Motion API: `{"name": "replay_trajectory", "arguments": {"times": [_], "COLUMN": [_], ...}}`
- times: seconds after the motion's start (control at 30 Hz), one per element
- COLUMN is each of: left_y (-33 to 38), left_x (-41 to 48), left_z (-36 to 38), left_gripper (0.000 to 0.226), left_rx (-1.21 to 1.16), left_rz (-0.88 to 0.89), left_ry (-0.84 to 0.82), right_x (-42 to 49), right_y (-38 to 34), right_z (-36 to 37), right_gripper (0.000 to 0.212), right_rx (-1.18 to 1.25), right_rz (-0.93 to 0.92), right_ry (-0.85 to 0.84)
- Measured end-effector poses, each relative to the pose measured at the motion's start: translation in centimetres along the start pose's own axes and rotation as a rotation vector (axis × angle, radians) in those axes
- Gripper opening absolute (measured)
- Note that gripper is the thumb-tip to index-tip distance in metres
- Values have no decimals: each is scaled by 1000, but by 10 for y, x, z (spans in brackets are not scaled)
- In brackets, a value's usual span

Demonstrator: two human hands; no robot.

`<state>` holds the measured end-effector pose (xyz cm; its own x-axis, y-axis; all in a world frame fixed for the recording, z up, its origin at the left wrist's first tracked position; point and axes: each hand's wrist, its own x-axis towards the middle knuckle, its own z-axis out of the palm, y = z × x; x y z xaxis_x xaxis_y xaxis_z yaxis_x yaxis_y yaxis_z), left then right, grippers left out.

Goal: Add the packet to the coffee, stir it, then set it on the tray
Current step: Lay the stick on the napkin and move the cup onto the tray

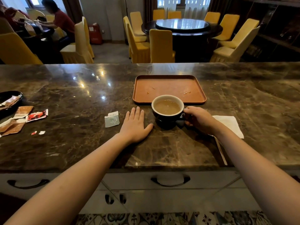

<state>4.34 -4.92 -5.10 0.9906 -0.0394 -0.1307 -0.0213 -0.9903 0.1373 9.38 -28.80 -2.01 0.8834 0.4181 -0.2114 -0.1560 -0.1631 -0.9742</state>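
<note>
A dark cup [167,118] with a white inside holds light brown coffee and stands on the marble counter, just in front of the brown tray [168,82]. My right hand [197,118] grips the cup's handle on its right side. Flat on the counter to the cup's left lies my left hand [135,125], fingers spread, holding nothing. A torn grey-green packet [112,119] lies just left of that hand. The tray carries only a few small drips.
A white napkin [230,125] lies right of my right hand, with a thin white stick [221,151] near it. Torn wrappers [24,117] and a dark dish [9,99] sit at the far left. Yellow chairs and a seated person are beyond the counter.
</note>
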Motion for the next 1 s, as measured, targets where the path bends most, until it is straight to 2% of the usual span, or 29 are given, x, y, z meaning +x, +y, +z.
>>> {"name": "replay_trajectory", "arguments": {"times": [0.27, 0.5, 0.9, 1.0], "left_y": [-1, -1, -2, -3], "left_x": [-3, 1, 24, 26], "left_z": [0, -6, -9, -7], "left_gripper": [76, 73, 65, 65], "left_rx": [-35, -108, -20, -11], "left_rz": [10, 95, 244, 251], "left_ry": [30, 67, 38, 40], "right_x": [2, 4, 44, 60], "right_y": [7, -4, -38, -40], "right_z": [-9, -21, -55, -63], "right_gripper": [21, 20, 24, 17], "right_rx": [2, 28, 19, 29], "right_rz": [-40, -66, -146, -139], "right_ry": [-40, -32, -2, -11]}}
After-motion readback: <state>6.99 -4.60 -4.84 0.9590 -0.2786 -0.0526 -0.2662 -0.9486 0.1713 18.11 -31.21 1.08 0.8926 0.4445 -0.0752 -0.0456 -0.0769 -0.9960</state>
